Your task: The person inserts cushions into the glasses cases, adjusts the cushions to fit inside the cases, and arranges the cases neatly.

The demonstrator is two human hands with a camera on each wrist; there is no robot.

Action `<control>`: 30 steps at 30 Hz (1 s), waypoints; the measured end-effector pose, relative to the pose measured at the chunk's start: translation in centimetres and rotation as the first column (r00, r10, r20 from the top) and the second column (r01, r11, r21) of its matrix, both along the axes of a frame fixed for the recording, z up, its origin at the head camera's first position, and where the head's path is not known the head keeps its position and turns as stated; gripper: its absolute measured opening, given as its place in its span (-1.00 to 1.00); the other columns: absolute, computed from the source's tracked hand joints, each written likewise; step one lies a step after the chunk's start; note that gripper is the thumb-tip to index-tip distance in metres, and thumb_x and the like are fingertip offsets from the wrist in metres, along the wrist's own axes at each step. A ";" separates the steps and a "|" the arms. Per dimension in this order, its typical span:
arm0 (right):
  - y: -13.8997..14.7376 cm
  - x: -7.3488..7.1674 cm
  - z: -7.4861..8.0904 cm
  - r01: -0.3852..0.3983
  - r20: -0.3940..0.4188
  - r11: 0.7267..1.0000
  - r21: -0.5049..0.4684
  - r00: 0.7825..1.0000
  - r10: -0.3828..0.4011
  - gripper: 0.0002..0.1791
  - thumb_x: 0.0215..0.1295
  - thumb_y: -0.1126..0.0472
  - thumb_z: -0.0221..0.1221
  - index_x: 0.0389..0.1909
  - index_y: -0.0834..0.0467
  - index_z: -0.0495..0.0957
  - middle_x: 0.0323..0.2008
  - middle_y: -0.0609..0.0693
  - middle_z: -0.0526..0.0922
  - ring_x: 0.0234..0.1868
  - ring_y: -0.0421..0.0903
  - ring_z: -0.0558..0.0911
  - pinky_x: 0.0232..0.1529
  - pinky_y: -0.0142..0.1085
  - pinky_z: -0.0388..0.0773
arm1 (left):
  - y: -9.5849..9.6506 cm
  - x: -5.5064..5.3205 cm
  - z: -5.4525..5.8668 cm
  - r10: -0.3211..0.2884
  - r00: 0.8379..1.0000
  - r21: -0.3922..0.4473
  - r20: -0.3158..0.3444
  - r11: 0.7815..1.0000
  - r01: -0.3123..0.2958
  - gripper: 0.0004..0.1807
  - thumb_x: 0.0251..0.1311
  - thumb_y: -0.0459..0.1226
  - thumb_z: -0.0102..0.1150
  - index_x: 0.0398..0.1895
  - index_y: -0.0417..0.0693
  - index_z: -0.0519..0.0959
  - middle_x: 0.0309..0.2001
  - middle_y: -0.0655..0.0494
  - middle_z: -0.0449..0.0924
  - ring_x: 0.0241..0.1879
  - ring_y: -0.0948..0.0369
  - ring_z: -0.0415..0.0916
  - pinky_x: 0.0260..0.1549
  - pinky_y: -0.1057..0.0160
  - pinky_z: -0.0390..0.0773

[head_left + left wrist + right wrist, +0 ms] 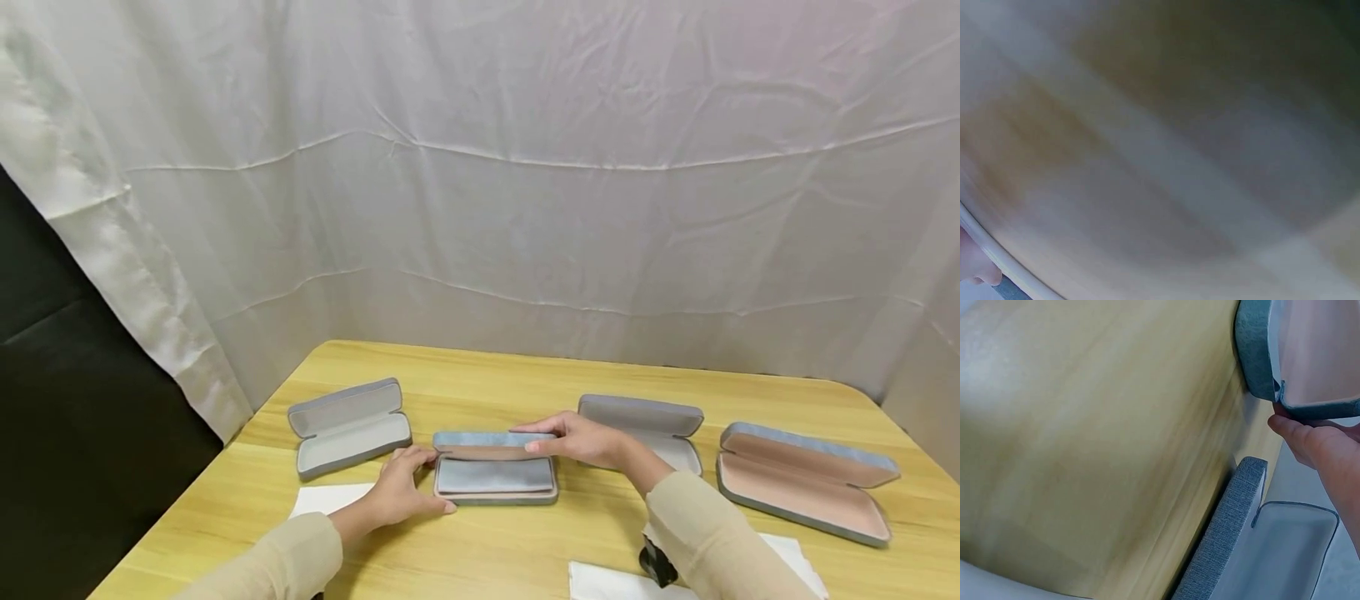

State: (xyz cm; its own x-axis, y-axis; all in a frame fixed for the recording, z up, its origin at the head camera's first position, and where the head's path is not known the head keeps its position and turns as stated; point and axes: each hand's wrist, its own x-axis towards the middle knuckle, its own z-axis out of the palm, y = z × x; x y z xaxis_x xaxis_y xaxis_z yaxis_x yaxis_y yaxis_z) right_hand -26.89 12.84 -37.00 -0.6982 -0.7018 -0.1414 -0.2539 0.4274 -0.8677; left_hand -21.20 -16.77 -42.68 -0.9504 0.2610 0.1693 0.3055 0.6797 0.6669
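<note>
A blue glasses case [480, 439] with a pink lining stands part-open in the middle of the wooden table. A folded grey-blue cloth [495, 475] lies in its lower half. My left hand [401, 492] holds the case's left end, thumb at the front corner and fingers farther back. The right hand [581, 439] pinches the right end of the lid, thumb at the front edge and fingers over the top. In the right wrist view, the right hand [1329, 447] is at the hinge end of the case. Only a bit of the left hand [975, 259] shows in the blurred left wrist view.
An open grey case [352, 433] stands at the left. Another grey case [637, 417] sits behind my right forearm, with a blue pink-lined case [810, 492] farther right. White sheets [330, 497] lie near both forearms. Pale curtains [525, 208] hang behind the table.
</note>
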 end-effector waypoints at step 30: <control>-0.1 1.2 -0.8 0.011 -0.043 0.997 -0.078 0.999 -0.015 -0.47 0.34 0.06 0.07 0.26 0.21 0.34 -0.37 0.34 0.49 -0.56 -0.29 0.17 -0.22 -0.27 0.33 | -0.1 0.0 -0.5 -0.006 0.999 0.023 -0.031 1.000 0.007 -0.14 -0.33 -0.09 0.54 0.08 -0.39 0.45 0.03 -0.06 0.50 0.06 0.00 0.32 0.08 -0.17 0.19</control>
